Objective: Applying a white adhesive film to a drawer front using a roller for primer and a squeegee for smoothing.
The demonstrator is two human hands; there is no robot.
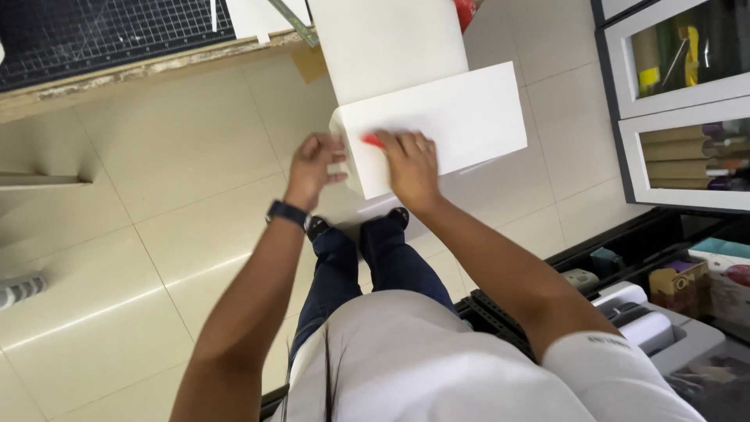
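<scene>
Likely light, stiff, easily dented: white foam board (461,117), held over the tiled floor (156,234) just below the cutting mat (94,31). Best gripped at edges w/ flat fingers. Left hand (312,160) curls round the board's left edge, fingers half-closed; right hand (410,160) lies on its face, pinching a small red tool (372,141), approx 1 fingertip showing

There is one view only, from a camera worn on the person's head. It looks almost straight down past the chest and legs to the tiled floor (117,234). Both forearms reach forward from the bottom edge, so the hands sit near the middle, fairly close. The counter (117,74) edge crosses the top left corner; a cabinet (672,109) stands at the right edge.
</scene>
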